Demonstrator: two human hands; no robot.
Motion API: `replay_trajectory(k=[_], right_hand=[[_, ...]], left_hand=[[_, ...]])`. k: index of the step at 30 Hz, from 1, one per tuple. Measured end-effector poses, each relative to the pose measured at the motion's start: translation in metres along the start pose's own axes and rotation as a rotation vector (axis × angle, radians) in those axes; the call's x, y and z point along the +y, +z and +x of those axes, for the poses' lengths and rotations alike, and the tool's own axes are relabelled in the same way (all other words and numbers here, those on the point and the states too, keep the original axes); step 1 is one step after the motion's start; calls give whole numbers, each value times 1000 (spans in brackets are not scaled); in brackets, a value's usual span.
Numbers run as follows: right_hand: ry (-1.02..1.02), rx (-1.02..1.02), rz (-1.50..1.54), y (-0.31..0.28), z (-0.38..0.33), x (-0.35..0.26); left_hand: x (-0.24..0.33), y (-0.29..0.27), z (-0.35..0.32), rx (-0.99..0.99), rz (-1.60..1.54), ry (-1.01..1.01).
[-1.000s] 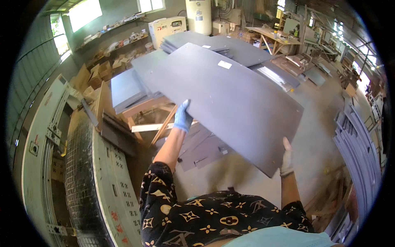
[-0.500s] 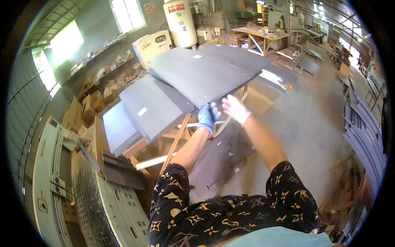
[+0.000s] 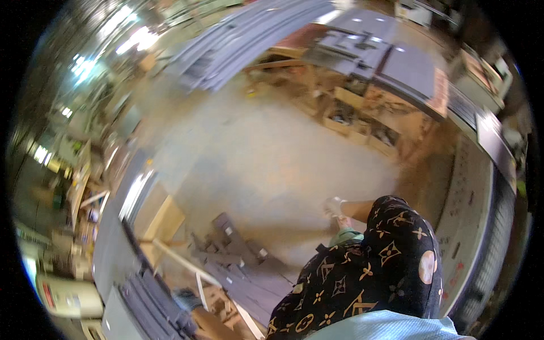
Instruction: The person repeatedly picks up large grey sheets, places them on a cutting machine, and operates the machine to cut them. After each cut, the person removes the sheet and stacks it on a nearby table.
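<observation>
Floor [image 3: 272, 147]: pale and scuffed, it stretches across the middle of the workshop, with stock and work surfaces lining its sides.
Machine [image 3: 470, 204]: long and low, its pale side dotted with dark marks, it runs along the right-hand edge of the view.
Shirt [image 3: 385, 255]: black with gold motifs, worn by the person, it fills the area right of lower centre; a light blue cloth [image 3: 385, 326] crosses it at the bottom edge.
Bench [image 3: 441, 93]: standing at upper right, it carries flat grey sheets [image 3: 411, 71], several dark pieces among them.
Boards [image 3: 243, 39]: long, narrow and grey, they lie in a layered pile at the top, left of the bench.
Panels [image 3: 150, 300]: dark and closely stacked, they sit at lower left, right by the person's left hand.
Offcuts [image 3: 249, 283]: flat, dark pieces lie spread on the floor between the panels and the shirt.
Tank [image 3: 71, 297]: off-white, it shows at the lower left rim.
Boxes [image 3: 343, 113]: open and wooden, they stand below the bench with small items inside.
Struts [image 3: 184, 260]: pale wood, they slant just beside the panels.
Left hand [image 3: 187, 300]: blue-gloved, at the stack's edge; whether its fingers grip or merely rest there, one cannot tell.
Right hand [image 3: 333, 207]: pale-gloved, before the body, well apart from the panels; its fingers are too blurred to tell clenched from released.
</observation>
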State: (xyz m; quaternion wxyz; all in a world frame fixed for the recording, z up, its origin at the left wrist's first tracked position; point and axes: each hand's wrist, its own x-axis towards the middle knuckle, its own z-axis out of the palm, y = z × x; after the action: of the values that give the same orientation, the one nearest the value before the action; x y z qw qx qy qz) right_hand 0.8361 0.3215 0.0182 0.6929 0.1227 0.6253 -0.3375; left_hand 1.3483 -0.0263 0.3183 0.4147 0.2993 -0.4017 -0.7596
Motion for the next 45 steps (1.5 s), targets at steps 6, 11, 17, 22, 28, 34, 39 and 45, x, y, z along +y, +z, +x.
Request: replay_trajectory(k=[6, 11, 17, 22, 28, 34, 39, 45], right_hand=[[-298, 554, 796, -170, -86, 75], [-330, 593, 927, -237, -100, 111], [-533, 521, 1239, -285, -86, 150], [-690, 529, 1545, -289, -97, 124], [-821, 562, 1802, -330, -85, 93], [-598, 813, 1950, -341, -106, 16], [-681, 805, 2117, -303, -88, 33], [-362, 990, 2266, -288, -107, 7]], left_hand=[[-346, 200, 141, -248, -74, -580], [-496, 435, 146, -107, 5, -819], [-573, 665, 179, -714, 269, -874], [-655, 805, 206, -961, 395, -863], [-761, 957, 217, -1021, 536, -1054], [-853, 1059, 243, -771, 836, -771], [-858, 1082, 227, -1013, 1425, 55], [-860, 1055, 225, -1034, 1248, 27]])
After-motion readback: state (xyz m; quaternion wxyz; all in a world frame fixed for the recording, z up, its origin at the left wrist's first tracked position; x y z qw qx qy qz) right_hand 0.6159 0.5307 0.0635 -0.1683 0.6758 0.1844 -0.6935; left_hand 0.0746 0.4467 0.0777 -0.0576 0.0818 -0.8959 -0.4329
